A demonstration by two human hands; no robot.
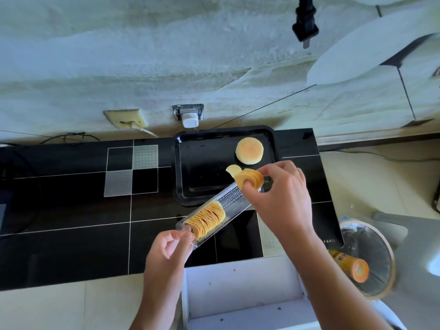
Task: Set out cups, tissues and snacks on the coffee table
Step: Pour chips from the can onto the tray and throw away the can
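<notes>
Snack step: the left hand (170,244) pinches the clear crisp tray (215,215) over the counter (71,210); right hand (276,186) fingers grip a crisp stack (250,178), seemingly bound for the black tray (202,144).

A clear plastic chip sleeve (215,216) lies slanted across the near edge of the black tray (190,163), half full of crisps (206,217) (another stack (248,178) lifted out), a round bun (249,150) near the tray's far right corner.
</notes>
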